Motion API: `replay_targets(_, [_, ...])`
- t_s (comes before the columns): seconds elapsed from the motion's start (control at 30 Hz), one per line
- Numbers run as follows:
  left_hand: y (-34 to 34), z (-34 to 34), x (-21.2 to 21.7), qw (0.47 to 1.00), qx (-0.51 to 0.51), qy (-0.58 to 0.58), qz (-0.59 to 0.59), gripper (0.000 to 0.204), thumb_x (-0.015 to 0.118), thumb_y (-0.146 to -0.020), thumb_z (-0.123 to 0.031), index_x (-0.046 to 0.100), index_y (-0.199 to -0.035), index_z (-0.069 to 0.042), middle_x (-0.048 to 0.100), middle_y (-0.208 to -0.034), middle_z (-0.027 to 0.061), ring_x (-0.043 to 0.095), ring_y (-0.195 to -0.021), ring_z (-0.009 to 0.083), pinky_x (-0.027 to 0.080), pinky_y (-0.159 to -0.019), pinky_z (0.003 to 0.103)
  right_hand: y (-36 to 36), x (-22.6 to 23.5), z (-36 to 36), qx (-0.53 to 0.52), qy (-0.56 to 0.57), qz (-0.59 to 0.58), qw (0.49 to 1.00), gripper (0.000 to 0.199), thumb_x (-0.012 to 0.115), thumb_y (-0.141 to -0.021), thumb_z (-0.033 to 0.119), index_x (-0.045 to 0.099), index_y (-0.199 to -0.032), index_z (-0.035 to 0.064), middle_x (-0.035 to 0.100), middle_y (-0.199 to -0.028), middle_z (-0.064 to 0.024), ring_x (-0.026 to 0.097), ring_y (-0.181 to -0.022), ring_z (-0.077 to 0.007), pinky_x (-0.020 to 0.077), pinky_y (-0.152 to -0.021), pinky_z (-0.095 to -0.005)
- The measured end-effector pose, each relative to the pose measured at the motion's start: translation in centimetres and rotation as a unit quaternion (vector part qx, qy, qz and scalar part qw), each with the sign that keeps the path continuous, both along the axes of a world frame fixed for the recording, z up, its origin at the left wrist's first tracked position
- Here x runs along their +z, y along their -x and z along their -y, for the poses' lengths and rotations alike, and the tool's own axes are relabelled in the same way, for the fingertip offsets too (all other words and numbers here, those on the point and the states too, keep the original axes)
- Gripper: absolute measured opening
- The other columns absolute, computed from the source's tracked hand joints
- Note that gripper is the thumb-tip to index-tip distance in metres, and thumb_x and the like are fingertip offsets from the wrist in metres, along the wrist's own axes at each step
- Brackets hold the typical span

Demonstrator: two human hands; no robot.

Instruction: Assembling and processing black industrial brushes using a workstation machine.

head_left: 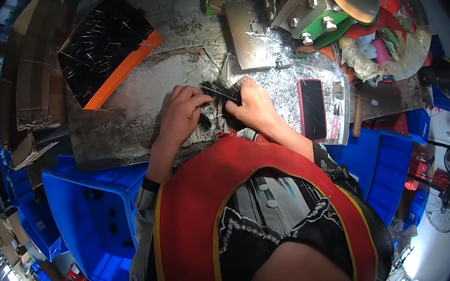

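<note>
Both my hands meet over the middle of the metal-topped workbench (119, 136). Between them is a dark, ribbed or bristly piece (226, 91); its exact kind is too small to tell. My left hand (182, 112) has its fingers curled, with thumb and forefinger pinched at the piece's left end. My right hand (254, 106) closes on its right end, fingertips partly hidden. Another small black bristly piece (204, 121) lies just below my left fingers. Thin shiny scraps are strewn on the bench around my hands.
An orange bin (125, 71) full of black pieces stands at far left. A green-and-metal machine (316, 13) with bolts rises at far right. Right of my hands lie a red-edged phone (312, 109) and a wooden handle (357, 117). Blue crates (93, 222) stand below the bench.
</note>
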State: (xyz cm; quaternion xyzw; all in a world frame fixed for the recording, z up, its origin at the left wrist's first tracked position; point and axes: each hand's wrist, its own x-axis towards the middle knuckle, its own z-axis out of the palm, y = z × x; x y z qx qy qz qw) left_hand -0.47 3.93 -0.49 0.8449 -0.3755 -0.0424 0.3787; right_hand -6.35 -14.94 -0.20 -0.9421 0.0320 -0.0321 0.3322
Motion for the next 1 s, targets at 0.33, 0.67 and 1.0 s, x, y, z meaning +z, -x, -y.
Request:
replay_targets(0.33, [-0.3,-2.2,0.0,0.999,0.039,0.025,-0.004,0.029,0.053,-0.067,0.007,0.065,-0.089,-0.008,0.057,-0.095,0.0065,0.050,-0.094,0.0254,0.041,-0.082,0.035,0.3,0.8,-0.1,0.017,0.078,-0.040,0.996,0.031,0.069,-0.066,0.020,0.058,-0.068,-0.0084,0.055,-0.078,-0.0246,0.059,-0.070,-0.0408,0.0493,-0.065,-0.0444])
replay_targets(0.67, [-0.5,-2.2,0.0,0.995,-0.004,-0.074,0.067,0.019,0.061,-0.070,-0.001,0.066,-0.086,-0.009,0.053,-0.093,0.0050,0.049,-0.092,0.0235,0.041,-0.075,0.032,-0.2,0.9,0.6,-0.002,0.041,-0.093,0.995,0.036,0.070,-0.063,0.024,0.057,-0.070,-0.0096,0.058,-0.075,-0.0271,0.059,-0.074,-0.0412,0.0476,-0.069,-0.0432])
replay_targets(1.0, [-0.8,-1.4,0.6,0.947,0.162,0.151,-0.232,0.016,0.047,-0.087,-0.005,0.063,-0.091,-0.002,0.058,-0.077,0.0022,0.053,-0.065,0.0080,0.041,-0.061,0.023,1.5,2.3,1.1,-0.091,-0.331,0.114,0.932,0.032,0.067,-0.064,0.005,0.057,-0.094,-0.0012,0.062,-0.080,-0.0066,0.057,-0.072,-0.0107,0.0472,-0.071,-0.0258])
